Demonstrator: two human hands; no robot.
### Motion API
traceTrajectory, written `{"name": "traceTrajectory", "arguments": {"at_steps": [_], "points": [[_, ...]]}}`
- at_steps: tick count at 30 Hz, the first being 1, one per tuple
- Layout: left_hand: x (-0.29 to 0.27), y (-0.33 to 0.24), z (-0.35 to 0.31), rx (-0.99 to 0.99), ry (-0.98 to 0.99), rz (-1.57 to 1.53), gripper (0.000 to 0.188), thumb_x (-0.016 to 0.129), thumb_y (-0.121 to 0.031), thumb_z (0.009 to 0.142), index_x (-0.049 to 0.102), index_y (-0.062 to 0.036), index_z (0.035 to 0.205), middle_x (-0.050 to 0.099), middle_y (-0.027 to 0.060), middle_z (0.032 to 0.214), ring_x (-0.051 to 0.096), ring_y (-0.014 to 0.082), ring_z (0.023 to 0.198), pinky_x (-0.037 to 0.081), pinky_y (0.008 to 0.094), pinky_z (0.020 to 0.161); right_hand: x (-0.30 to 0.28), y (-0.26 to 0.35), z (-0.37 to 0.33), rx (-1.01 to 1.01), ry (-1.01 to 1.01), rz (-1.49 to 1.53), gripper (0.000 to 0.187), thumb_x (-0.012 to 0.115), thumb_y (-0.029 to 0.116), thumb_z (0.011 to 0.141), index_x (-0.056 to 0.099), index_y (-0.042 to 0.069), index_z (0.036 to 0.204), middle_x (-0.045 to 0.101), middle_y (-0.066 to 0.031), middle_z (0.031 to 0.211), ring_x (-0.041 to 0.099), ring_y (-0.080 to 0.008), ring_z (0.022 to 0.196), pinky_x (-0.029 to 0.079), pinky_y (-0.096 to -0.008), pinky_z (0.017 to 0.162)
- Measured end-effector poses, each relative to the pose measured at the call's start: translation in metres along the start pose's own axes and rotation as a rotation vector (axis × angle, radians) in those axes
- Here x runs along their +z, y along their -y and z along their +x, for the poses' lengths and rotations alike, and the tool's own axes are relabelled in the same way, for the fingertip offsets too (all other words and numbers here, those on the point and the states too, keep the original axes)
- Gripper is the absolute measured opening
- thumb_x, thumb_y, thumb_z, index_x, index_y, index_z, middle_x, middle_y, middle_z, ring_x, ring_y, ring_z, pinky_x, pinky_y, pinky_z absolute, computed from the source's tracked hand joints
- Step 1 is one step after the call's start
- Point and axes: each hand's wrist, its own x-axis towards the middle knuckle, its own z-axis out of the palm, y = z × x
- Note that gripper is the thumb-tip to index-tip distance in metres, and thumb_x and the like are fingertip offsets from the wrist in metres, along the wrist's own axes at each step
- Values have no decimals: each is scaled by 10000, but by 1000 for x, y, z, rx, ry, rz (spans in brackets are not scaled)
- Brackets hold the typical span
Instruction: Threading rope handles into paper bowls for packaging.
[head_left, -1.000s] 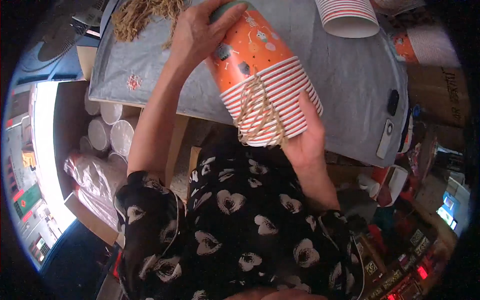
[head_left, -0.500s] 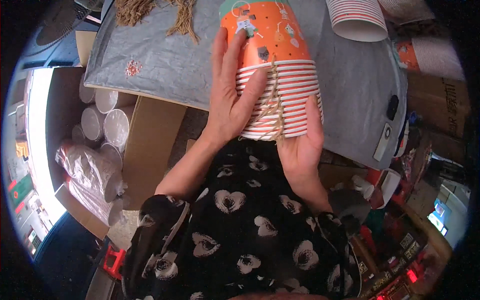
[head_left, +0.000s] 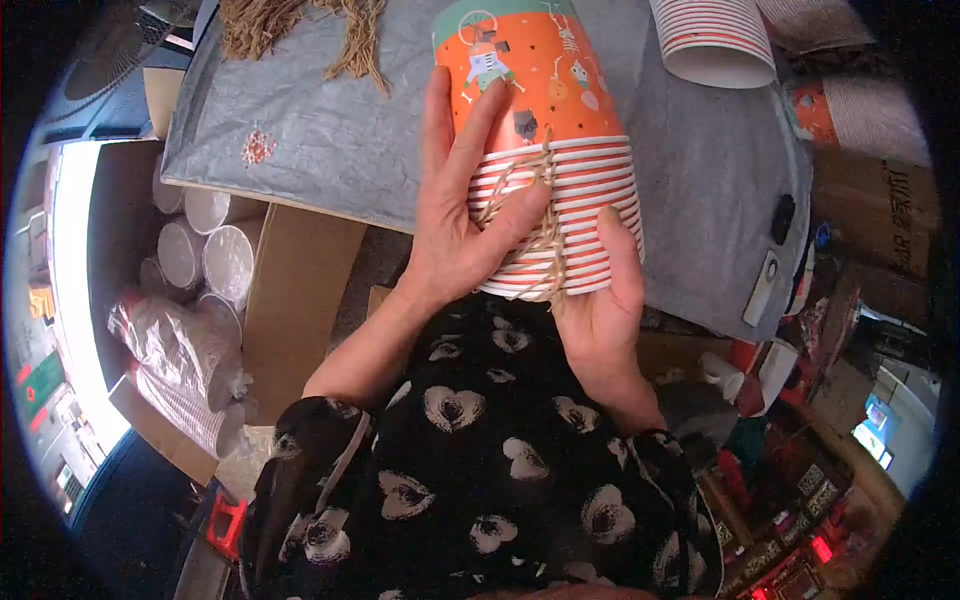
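Between my two hands is a stack of nested paper buckets [head_left: 560, 95], orange with a green band and cartoon prints. Its many white-and-red rims face toward me. Strands of brown twine [head_left: 553, 235] run along the rims, partly tangled. My left hand [head_left: 455, 215] grips the stack's left side, two fingers stretched up the orange wall and the thumb pressing on the twine. At the lower right, my right hand [head_left: 607, 310] holds the rim end with its thumb along the edges; its other fingers are hidden beneath.
A grey-covered table [head_left: 330, 130] carries bundles of brown twine [head_left: 355, 45], small red-and-white bits [head_left: 258, 148] and another bucket stack [head_left: 712, 40]. A black object [head_left: 783, 218] and a white strip [head_left: 762, 290] lie at the right edge. Left stands a cardboard box [head_left: 305, 300] of wrapped bucket stacks [head_left: 180, 250].
The bucket stack and both hands have shifted slightly toward me. My left thumb has slid across the rims onto the twine; my right hand keeps its hold.
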Motion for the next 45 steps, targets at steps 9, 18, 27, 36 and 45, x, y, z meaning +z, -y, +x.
{"name": "traceTrajectory", "arguments": {"at_steps": [9, 18, 27, 36, 45], "points": [[-2, -2, 5, -14, 91, -85, 856, 748, -275, 882, 316, -8, 1571, -21, 296, 1657, 100, 374, 1555, 254, 467, 1206, -1, 3, 5, -20, -15, -42, 466, 559, 227, 1023, 456, -13, 1409, 607, -154, 1344, 611, -256, 1218, 492, -441, 1062], [7, -1, 7, 6, 64, 23, 837, 755, -239, 872, 340, 0, 1558, -7, 335, 1637, 131, 399, 1543, 261, 466, 1201, -4, 15, 7, 43, 28, 28, 413, 551, 187, 1023, 487, -14, 1379, 631, -155, 1304, 632, -249, 1187, 504, -430, 1053], [9, -5, 8, -26, 52, -49, 734, 777, -238, 855, 476, -49, 1497, 8, 335, 1634, 211, 390, 1524, 300, 449, 1185, -7, 15, 8, 34, -6, 25, 425, 561, 179, 1018, 481, -8, 1390, 632, -158, 1306, 631, -262, 1193, 513, -453, 1050], [11, 1, 2, -156, -98, -286, 262, 693, -36, 928, 750, -77, 1180, 102, 180, 1684, 309, 250, 1502, 409, 363, 1111, -15, 15, 7, 71, 0, 90, 438, 559, 174, 1019, 464, -30, 1395, 616, -169, 1325, 618, -271, 1213, 513, -455, 1048], [15, -5, 2, -148, -106, -353, 200, 679, -17, 928, 762, -71, 1102, 113, 163, 1684, 301, 258, 1506, 389, 358, 1120, -15, 18, 4, 68, -20, 76, 435, 567, 166, 1013, 468, -13, 1396, 622, -157, 1325, 615, -261, 1216, 498, -447, 1064]]}}
